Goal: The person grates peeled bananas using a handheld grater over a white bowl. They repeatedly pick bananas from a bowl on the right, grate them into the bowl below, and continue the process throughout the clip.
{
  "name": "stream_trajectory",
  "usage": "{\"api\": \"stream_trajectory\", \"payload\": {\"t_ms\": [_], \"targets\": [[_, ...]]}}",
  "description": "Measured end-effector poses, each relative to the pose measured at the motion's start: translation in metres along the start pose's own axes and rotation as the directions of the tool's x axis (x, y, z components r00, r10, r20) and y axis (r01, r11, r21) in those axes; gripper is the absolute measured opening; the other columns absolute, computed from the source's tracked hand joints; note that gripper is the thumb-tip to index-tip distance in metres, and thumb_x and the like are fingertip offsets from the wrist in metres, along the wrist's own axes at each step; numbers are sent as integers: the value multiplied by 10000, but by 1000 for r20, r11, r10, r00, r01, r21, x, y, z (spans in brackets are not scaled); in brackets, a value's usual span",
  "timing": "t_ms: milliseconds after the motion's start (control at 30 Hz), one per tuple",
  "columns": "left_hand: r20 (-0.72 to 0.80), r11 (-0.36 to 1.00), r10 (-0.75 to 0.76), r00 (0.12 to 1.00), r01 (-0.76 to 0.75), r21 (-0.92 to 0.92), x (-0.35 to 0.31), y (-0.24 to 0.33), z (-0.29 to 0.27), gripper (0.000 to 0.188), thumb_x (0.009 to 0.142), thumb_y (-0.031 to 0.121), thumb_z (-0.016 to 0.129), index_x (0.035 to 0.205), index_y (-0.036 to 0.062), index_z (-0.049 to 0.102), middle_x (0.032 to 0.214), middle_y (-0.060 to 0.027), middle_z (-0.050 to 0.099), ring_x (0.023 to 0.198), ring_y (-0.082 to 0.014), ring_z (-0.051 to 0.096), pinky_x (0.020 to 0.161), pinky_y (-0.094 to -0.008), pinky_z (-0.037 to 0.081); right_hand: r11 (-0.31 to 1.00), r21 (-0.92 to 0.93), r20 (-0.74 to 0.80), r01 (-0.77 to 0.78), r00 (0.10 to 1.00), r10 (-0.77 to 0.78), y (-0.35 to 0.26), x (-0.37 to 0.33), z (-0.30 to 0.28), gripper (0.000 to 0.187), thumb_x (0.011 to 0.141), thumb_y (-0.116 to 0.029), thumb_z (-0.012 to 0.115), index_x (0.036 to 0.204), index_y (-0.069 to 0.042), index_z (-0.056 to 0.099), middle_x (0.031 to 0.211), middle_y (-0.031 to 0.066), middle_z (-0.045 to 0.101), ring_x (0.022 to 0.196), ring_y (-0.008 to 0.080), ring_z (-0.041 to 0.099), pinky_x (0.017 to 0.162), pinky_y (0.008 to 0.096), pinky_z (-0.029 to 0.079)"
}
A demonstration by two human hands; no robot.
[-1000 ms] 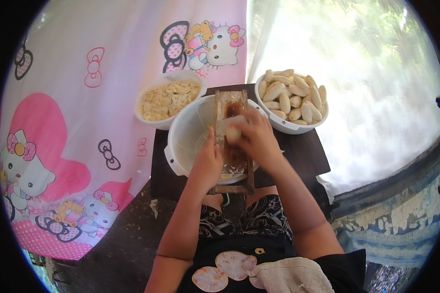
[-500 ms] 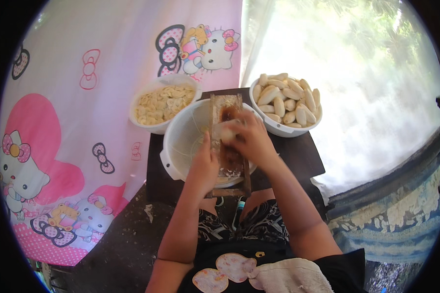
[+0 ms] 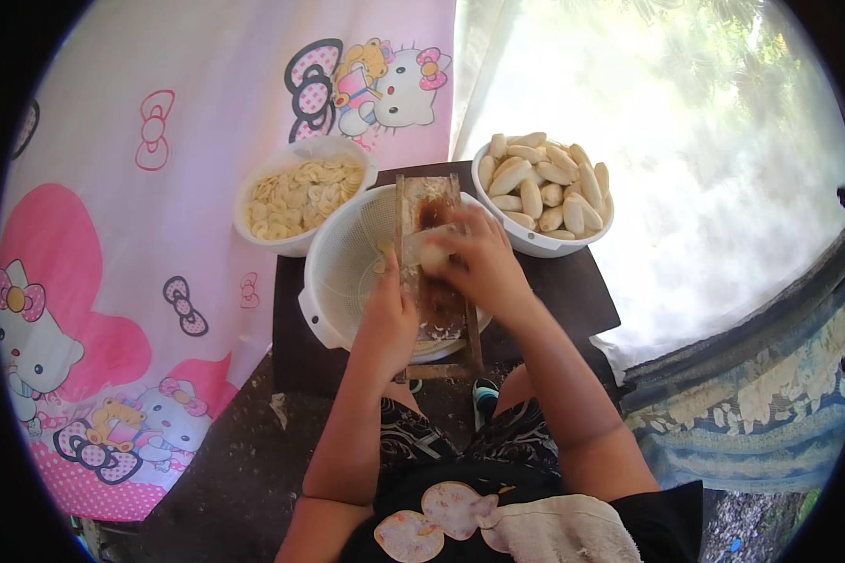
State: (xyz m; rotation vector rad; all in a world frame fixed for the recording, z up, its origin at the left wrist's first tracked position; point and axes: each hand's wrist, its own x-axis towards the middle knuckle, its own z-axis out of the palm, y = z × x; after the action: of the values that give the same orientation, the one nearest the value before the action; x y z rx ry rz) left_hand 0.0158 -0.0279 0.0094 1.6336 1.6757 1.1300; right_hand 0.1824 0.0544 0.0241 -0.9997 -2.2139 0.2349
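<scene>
A pink-and-white curtain (image 3: 113,206) printed with hearts, bows and cartoon figures is hanging on the left, and a bright white sheet (image 3: 554,84) is letting daylight through on the far right. In front of you, a dark table (image 3: 577,296) is carrying three white vessels. On the far left, a bowl (image 3: 296,247) is holding a heap of thin, pale slices (image 3: 310,192); on the far right, another bowl (image 3: 554,248) is holding peeled, banana-shaped fruits (image 3: 540,192), piled above its rim. Nearer to you, between them, a large colander (image 3: 343,277) is sitting with a wooden slicer (image 3: 441,328) lying across it lengthwise, its near end reaching past the rim toward your lap. Your left hand (image 3: 391,302) is gripping the slicer's left edge, the thumb pointing away from you. Your right hand (image 3: 474,258) is clasping a pale piece (image 3: 433,259) against the middle of the slicer; blur is hiding the exact finger contact. Both hands are working close together, but you cannot tell whether they are touching. A beige cloth (image 3: 563,530) is lying over your black shirt (image 3: 662,521).
</scene>
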Motion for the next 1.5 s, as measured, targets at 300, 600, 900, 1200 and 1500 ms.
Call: {"api": "stream_trajectory", "payload": {"t_ms": [300, 600, 900, 1200, 1500], "targets": [[3, 1000, -6, 1000, 6, 11, 3, 2, -3, 561, 1018, 136, 393, 1525, -36, 222, 1311, -329, 503, 1198, -448, 527, 1002, -463, 432, 998, -54, -1, 32, 999, -32, -29, -6, -9, 354, 772, -242, 776, 1120, -204, 721, 1371, 189, 503, 1306, 411, 436, 1101, 485, 356], [2, 999, -17, 1000, 17, 40, 4, 2, 0, 555, 1023, 149, 383, 1524, -35, 230, 1323, -336, 504, 1223, -442, 524, 1029, -458, 416, 993, 39, -105, -110, 988, 113, 29, 51, 17, 332, 764, -203, 777, 1089, -159, 725, 1331, 189, 518, 1281, 409, 458, 1077, 480, 378], [-47, 999, -1, 999, 4, 54, 0, 0, 3, 556, 1022, 156, 379, 1525, -29, 231, 1328, -337, 509, 1230, -447, 523, 1039, -457, 410, 998, -32, -82, 51, 995, -54, -15, -24, -4, 310, 765, -202, 773, 1067, -143, 737, 1316, 183, 523, 1248, 408, 481, 1053, 476, 393], [-31, 997, 25, 999, -23, 73, 4, 4, -1, 555, 1021, 151, 380, 1525, -30, 231, 1312, -336, 521, 1210, -447, 537, 1018, -456, 424, 1000, -25, -54, -8, 998, 7, 5, 2, 2, 338, 764, -243, 774, 1095, -179, 749, 1321, 180, 538, 1320, 410, 432, 1120, 486, 337], [-19, 999, -26, 999, 26, 23, 1, 7, 1, 559, 1016, 149, 398, 1519, -41, 246, 1347, -332, 502, 1241, -432, 522, 1025, -446, 419, 978, 165, -19, -127, 991, 132, 28, 46, 13, 333, 769, -252, 778, 1096, -197, 752, 1350, 189, 519, 1375, 401, 373, 1128, 493, 316]]}}
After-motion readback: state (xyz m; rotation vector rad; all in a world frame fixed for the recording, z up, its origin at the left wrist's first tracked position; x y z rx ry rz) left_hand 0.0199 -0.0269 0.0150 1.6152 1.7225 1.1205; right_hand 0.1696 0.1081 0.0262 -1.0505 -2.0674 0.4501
